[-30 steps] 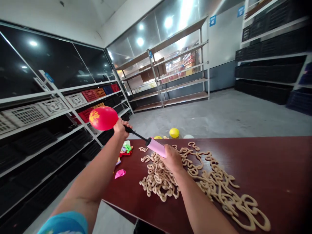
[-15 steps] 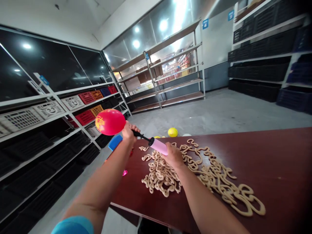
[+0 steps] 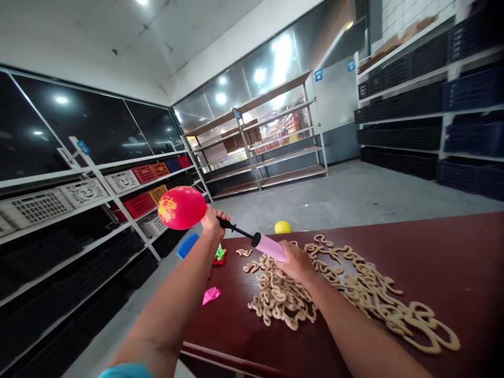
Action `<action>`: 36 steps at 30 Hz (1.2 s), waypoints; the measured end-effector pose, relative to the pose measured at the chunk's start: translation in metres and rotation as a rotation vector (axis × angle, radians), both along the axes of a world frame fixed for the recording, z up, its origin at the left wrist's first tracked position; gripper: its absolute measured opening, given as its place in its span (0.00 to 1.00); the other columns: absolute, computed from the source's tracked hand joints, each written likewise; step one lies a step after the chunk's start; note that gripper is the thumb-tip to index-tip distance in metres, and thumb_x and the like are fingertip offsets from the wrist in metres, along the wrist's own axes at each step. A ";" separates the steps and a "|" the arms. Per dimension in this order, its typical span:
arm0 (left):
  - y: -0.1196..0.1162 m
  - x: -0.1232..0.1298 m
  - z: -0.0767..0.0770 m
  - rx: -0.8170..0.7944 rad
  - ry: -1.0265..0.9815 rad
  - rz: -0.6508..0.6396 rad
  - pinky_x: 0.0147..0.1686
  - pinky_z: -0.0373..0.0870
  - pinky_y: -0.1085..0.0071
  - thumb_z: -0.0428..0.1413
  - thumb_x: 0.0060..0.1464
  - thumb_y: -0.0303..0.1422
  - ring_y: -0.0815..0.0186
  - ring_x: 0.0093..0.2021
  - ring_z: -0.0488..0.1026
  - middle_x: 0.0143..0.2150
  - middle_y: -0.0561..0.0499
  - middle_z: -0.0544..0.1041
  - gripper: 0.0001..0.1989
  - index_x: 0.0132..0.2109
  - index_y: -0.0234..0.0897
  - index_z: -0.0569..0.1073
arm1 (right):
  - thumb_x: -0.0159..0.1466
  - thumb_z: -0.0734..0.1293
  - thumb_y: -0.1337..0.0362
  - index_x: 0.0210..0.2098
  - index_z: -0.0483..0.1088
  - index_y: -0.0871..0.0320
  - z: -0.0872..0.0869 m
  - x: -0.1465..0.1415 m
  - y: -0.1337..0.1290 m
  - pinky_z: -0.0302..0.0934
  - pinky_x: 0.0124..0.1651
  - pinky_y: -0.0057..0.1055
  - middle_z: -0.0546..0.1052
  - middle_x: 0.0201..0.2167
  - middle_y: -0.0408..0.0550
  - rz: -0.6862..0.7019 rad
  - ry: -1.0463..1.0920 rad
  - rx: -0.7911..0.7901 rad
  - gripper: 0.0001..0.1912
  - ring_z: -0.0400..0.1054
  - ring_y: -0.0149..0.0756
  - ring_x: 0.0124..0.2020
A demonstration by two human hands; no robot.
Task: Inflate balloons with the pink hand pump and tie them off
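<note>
An inflated red balloon (image 3: 182,207) with yellow print sits at the end of a hand balloon pump (image 3: 271,248). My left hand (image 3: 213,220) is closed around the balloon's neck and the pump's black end; the nozzle is hidden by the fingers. A black rod shows between that hand and the pump's pink barrel. My right hand (image 3: 297,261) grips this barrel from its near end. Below and around the right hand, many beige curly pieces (image 3: 283,296) lie heaped and spread over the dark red table (image 3: 228,325). A flat pink balloon (image 3: 211,295) lies left of them.
Green and red limp balloons (image 3: 219,255) lie near the table's left edge, beside something blue (image 3: 187,245). Beyond the far edge shows a yellow balloon (image 3: 282,227). Racks with crates (image 3: 84,192) line the left, a shelf rack (image 3: 289,181) the back, dark crates (image 3: 401,136) the right.
The right hand and pink barrel have shifted away from the left hand, so slightly more black rod shows. My view has tilted upward, and the limp balloons on the left are more visible.
</note>
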State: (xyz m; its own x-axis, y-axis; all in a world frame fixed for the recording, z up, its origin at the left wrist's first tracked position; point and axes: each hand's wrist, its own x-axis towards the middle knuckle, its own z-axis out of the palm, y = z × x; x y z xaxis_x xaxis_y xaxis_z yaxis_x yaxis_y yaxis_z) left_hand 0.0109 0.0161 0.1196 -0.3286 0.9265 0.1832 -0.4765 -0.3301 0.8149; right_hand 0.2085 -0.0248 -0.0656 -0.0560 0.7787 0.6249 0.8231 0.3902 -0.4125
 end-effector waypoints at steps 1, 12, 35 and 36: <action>0.000 -0.009 0.008 0.007 -0.007 0.013 0.17 0.57 0.73 0.48 0.52 0.39 0.73 0.14 0.55 0.15 0.59 0.53 0.20 0.21 0.38 0.47 | 0.53 0.64 0.64 0.40 0.63 0.57 -0.001 0.000 0.001 0.53 0.32 0.29 0.72 0.31 0.47 0.008 -0.004 0.015 0.15 0.67 0.37 0.32; -0.004 -0.012 -0.001 0.045 -0.044 -0.060 0.16 0.55 0.74 0.48 0.52 0.41 0.74 0.14 0.54 0.16 0.58 0.51 0.21 0.21 0.38 0.46 | 0.52 0.64 0.64 0.38 0.63 0.57 -0.011 0.001 0.001 0.54 0.32 0.29 0.72 0.30 0.46 -0.014 -0.047 0.036 0.14 0.67 0.36 0.31; 0.007 -0.019 0.022 0.017 0.008 0.044 0.17 0.57 0.74 0.48 0.52 0.35 0.74 0.14 0.55 0.16 0.59 0.52 0.17 0.22 0.38 0.48 | 0.52 0.65 0.62 0.40 0.63 0.57 -0.006 0.000 0.000 0.53 0.31 0.29 0.73 0.29 0.47 -0.017 0.010 0.044 0.16 0.67 0.36 0.30; 0.007 -0.022 0.025 0.030 0.008 0.047 0.17 0.57 0.75 0.48 0.51 0.35 0.74 0.14 0.54 0.16 0.59 0.52 0.17 0.22 0.38 0.47 | 0.52 0.65 0.62 0.39 0.63 0.57 -0.006 0.000 0.001 0.53 0.31 0.29 0.73 0.29 0.47 -0.015 0.012 0.041 0.16 0.67 0.36 0.30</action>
State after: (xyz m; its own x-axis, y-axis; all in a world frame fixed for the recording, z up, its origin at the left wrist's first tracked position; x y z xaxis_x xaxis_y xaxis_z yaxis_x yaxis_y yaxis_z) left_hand -0.0111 0.0234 0.1443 -0.3699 0.9043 0.2129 -0.4537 -0.3758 0.8081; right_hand 0.2081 -0.0242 -0.0718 -0.0365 0.7533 0.6567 0.8240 0.3945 -0.4068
